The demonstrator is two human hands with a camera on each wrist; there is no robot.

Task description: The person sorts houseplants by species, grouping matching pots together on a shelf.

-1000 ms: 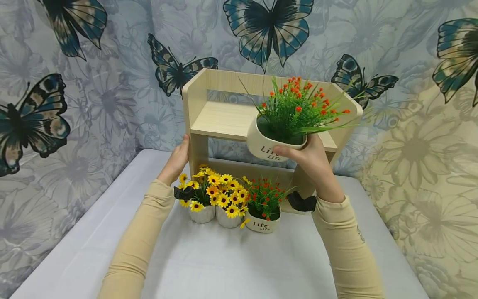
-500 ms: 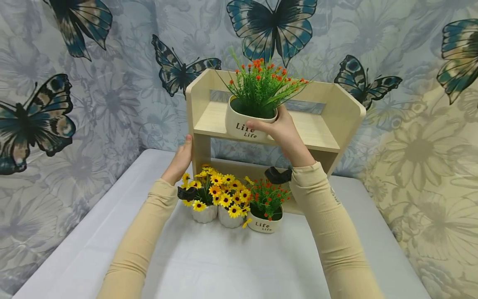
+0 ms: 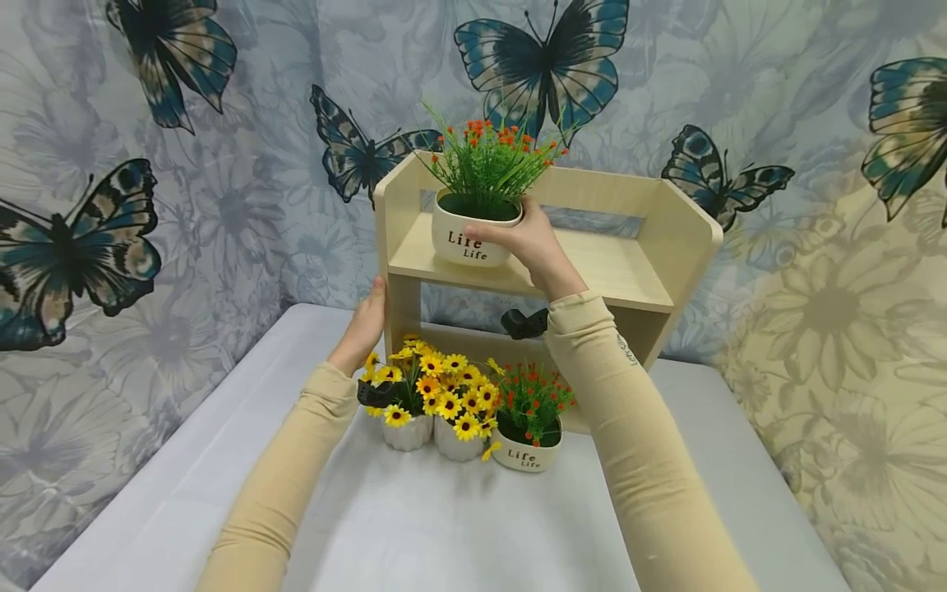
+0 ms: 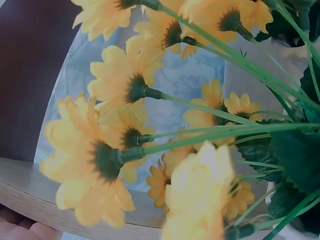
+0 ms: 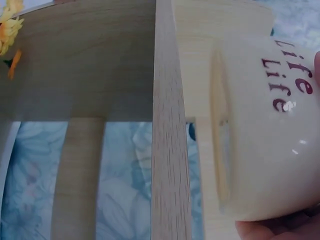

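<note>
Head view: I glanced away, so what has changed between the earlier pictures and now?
The right hand carried the red-flowered pot leftward, over the upper shelf, without letting go. The left hand stays against the side panel; the three lower potted plants stayed put.

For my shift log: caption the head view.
Left hand against wooden shelf; right hand holds red-flowered pot at upper tier.

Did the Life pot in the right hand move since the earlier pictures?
Yes. In the head view, the Life pot in the right hand has moved left, toward the left side of the wooden shelf.
</note>
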